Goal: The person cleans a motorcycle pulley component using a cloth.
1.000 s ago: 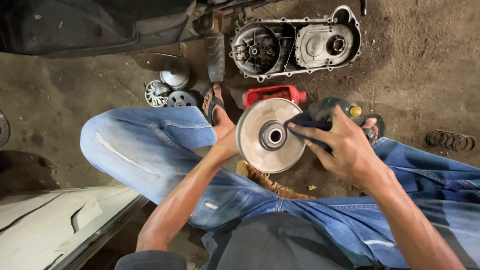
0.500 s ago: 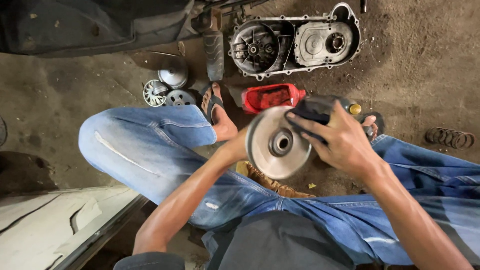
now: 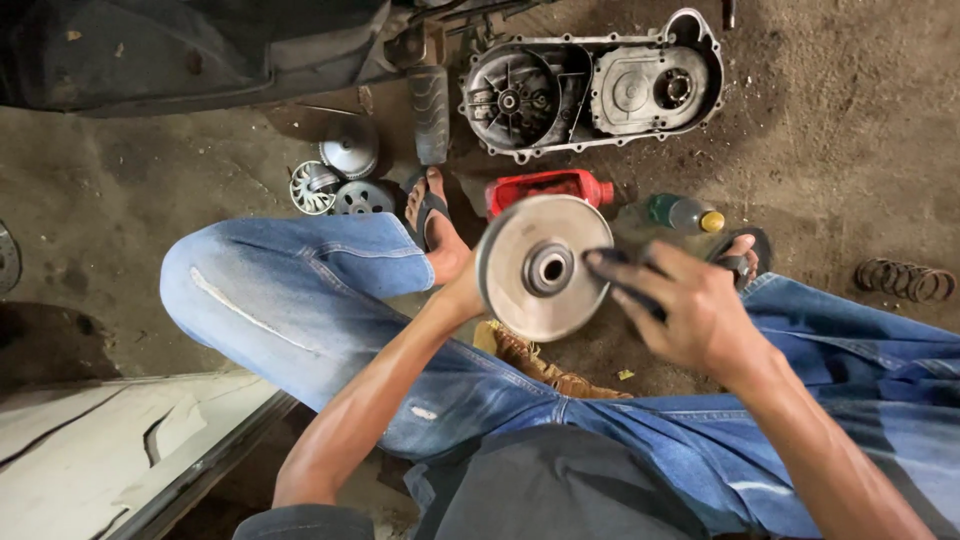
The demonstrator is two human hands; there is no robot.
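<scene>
I sit on the ground with my knees apart, in blue jeans. My left hand (image 3: 462,292) grips a round metal pulley disc (image 3: 545,268) from behind its left edge, holding it upright and facing me. The fingers of my right hand (image 3: 690,310) press a dark cloth (image 3: 625,285) against the disc's right rim. The disc has a dark hub hole in its middle.
A grey engine case cover (image 3: 590,85) lies on the dirt floor ahead. Nearer lie a red bottle (image 3: 545,187), a green bottle with a yellow cap (image 3: 685,213), small round metal parts (image 3: 335,180), a coil spring (image 3: 905,280) at the right and a brown rag (image 3: 545,365) below the disc.
The disc has tilted and turned in my left hand, and my right hand with the cloth has slid from the disc's face toward its right rim.
</scene>
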